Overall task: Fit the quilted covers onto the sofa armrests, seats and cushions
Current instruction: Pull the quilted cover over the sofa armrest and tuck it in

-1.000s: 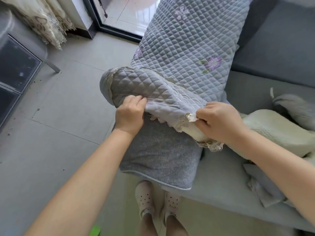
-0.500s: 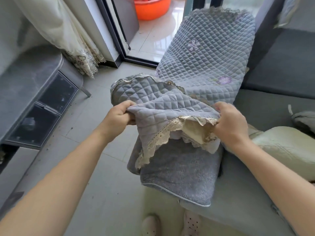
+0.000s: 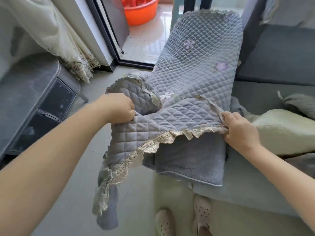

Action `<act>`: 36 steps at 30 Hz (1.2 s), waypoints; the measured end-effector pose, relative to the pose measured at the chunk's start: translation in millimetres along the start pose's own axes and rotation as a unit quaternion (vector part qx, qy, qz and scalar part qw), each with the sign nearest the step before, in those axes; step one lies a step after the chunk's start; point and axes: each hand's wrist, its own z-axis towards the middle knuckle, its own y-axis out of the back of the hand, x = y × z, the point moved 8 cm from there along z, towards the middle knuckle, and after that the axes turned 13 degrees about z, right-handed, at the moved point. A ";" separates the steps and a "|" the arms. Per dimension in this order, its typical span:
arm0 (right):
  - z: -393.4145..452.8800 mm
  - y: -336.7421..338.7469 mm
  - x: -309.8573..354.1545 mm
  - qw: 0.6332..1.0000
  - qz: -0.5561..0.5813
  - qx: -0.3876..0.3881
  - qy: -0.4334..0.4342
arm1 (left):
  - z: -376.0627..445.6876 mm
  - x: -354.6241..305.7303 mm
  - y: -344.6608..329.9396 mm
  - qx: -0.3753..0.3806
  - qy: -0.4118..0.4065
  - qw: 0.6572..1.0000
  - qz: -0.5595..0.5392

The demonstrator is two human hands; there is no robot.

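A grey-lilac quilted cover (image 3: 196, 65) with purple flowers and a lace edge lies along the sofa armrest (image 3: 189, 160). Its near end is lifted off the armrest's front. My left hand (image 3: 117, 108) grips the cover's left side, and a lace-trimmed flap hangs down from there toward the floor. My right hand (image 3: 238, 130) pinches the lace hem at the cover's right corner, beside the seat (image 3: 252, 193). The bare grey front of the armrest shows under the raised hem.
A pale green cover (image 3: 279, 132) and a grey bundle (image 3: 300, 103) lie on the seat to the right. A grey cabinet (image 3: 30, 106) and a lace curtain (image 3: 51, 40) stand left. An orange basin (image 3: 139, 11) sits beyond the door frame. My slippered feet (image 3: 182, 218) stand at the sofa's front.
The rolled-up near end of the cover has been unfolded and pulled toward me; its lace flap now hangs down at the left. Both hands have spread wider apart.
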 end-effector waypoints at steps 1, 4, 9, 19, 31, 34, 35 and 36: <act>-6.9 -9.4 -5.5 1.000 -0.001 0.008 -0.023 | 0.6 -10.8 -18.7 0.030 -0.013 0.999 -0.010; -20.4 -42.0 -26.0 0.990 0.076 0.026 -0.117 | 4.2 -58.3 -88.4 0.109 -0.054 0.990 -0.076; -27.7 -80.9 -53.5 0.968 0.205 -0.004 -0.147 | 9.7 -129.7 -176.1 0.156 -0.098 0.977 -0.110; -50.4 -118.1 -105.1 0.974 0.116 0.113 -0.159 | 35.8 -139.9 -180.9 0.097 0.024 0.964 -0.245; -97.9 -201.4 -133.9 0.693 0.452 0.034 -0.560 | 75.7 -101.8 -184.9 0.026 0.176 0.962 -0.207; -104.6 -202.3 -144.9 0.570 0.562 -0.085 -0.594 | 83.5 -98.1 -190.4 0.052 0.201 0.959 -0.193; -102.5 -203.0 -143.6 0.546 0.587 -0.082 -0.592 | 84.0 -97.7 -192.0 0.068 0.202 0.958 -0.190; -99.5 -206.1 -142.6 0.530 0.609 -0.069 -0.586 | 83.8 -98.6 -195.1 0.084 0.198 0.958 -0.189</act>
